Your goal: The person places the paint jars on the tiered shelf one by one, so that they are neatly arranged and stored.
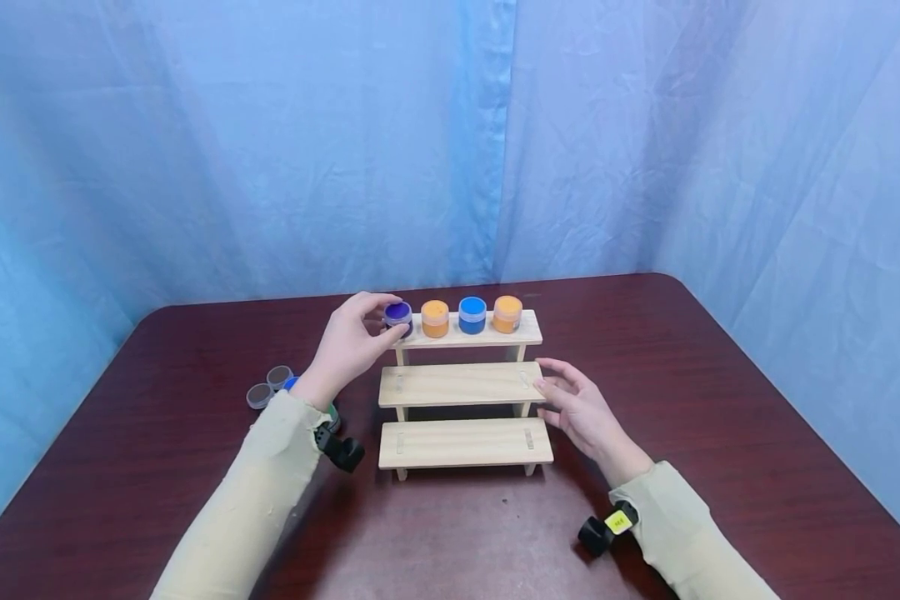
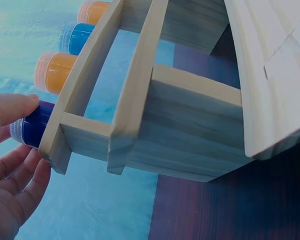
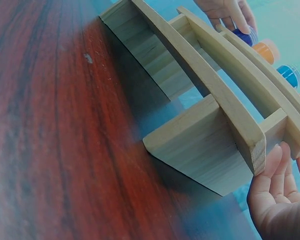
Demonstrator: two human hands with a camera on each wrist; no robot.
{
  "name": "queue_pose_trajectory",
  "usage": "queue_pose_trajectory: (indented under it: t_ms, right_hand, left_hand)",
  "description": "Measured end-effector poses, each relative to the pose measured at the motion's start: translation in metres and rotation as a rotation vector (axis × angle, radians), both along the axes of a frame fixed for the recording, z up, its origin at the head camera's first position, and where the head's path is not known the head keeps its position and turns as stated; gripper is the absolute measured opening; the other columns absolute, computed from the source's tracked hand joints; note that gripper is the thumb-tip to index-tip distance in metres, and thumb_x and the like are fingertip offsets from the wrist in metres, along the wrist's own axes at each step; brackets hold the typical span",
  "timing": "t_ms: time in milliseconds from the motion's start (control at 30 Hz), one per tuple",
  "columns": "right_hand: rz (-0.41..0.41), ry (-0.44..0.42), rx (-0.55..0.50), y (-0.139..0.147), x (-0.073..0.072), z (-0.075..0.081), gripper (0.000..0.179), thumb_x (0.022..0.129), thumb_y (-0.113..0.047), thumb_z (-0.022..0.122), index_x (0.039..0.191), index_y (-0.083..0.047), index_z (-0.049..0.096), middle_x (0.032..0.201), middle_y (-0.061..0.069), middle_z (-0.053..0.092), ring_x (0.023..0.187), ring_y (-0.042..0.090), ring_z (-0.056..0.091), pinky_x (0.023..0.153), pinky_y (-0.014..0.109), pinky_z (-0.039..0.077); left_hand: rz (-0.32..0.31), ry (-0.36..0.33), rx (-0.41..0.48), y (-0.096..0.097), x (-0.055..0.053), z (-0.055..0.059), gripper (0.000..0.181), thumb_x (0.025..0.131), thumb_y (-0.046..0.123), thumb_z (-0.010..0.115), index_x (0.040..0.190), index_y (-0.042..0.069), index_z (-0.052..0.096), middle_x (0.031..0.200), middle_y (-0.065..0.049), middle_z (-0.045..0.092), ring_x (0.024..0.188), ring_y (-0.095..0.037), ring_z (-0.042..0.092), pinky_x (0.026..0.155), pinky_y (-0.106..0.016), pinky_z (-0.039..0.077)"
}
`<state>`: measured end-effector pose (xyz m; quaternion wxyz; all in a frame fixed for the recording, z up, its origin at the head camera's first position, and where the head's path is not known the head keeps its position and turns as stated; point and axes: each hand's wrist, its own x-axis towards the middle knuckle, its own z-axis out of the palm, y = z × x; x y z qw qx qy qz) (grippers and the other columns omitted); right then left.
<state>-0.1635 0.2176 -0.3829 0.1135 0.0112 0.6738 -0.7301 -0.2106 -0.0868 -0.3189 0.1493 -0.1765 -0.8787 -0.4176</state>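
At the left end of the top shelf [image 1: 468, 340] of a three-step wooden rack, my left hand [image 1: 352, 333] pinches a purple paint jar [image 1: 398, 315] between thumb and fingers. In the left wrist view, the dark jar [image 2: 37, 124] stands upright on the shelf board, fingers around its lid. My right hand [image 1: 579, 408] is at the right end of the middle shelf [image 1: 457, 385], its loosely extended fingertips at the board's end. Along the top shelf stand an orange jar [image 1: 435, 319], a blue jar [image 1: 472, 316] and a second orange jar [image 1: 507, 314].
Several more jars [image 1: 260, 396], dark, blue and green, stand on the dark red table [image 1: 195, 358] left of the rack, partly hidden by my left forearm. The lowest shelf [image 1: 465, 443] faces me. Blue curtains [image 1: 330, 150] hang behind the table.
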Motion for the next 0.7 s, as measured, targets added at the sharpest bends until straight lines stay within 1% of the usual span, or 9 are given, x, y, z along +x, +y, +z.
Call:
queue_pose_trajectory:
  t_ms: [333, 533, 700]
  right_hand:
    - [-0.011, -0.003, 0.003, -0.0012, -0.0007, -0.0006, 0.052, 0.095, -0.01, 0.05, 0.141, -0.002, 0.027, 0.092, -0.01, 0.056, 0.08, 0.003, 0.058, 0.069, 0.022, 0.049]
    - [-0.009, -0.005, 0.0, -0.0008, -0.0006, -0.0002, 0.053, 0.095, -0.01, 0.049, 0.141, -0.002, 0.026, 0.092, -0.009, 0.055, 0.08, 0.003, 0.058, 0.069, 0.021, 0.049]
    - [-0.008, -0.002, -0.01, -0.0006, -0.0009, -0.0005, 0.053, 0.094, -0.008, 0.048, 0.141, -0.002, 0.026, 0.092, -0.009, 0.056, 0.078, 0.003, 0.058, 0.069, 0.022, 0.05]
  left_hand:
    - [0.005, -0.015, -0.004, 0.0008, -0.0007, -0.0001, 0.036, 0.082, 0.016, 0.07, 0.116, 0.006, 0.062, 0.105, -0.012, 0.061, 0.094, -0.024, 0.061, 0.085, -0.037, 0.055]
    - [-0.008, -0.041, -0.048, 0.0001, -0.0007, 0.002, 0.041, 0.083, 0.017, 0.07, 0.12, 0.006, 0.059, 0.108, -0.012, 0.06, 0.097, -0.025, 0.06, 0.089, -0.038, 0.053]
    - [-0.01, -0.057, -0.09, 0.0004, 0.0006, 0.0065, 0.047, 0.082, 0.019, 0.07, 0.124, 0.006, 0.055, 0.111, -0.014, 0.059, 0.099, -0.026, 0.059, 0.092, -0.039, 0.051]
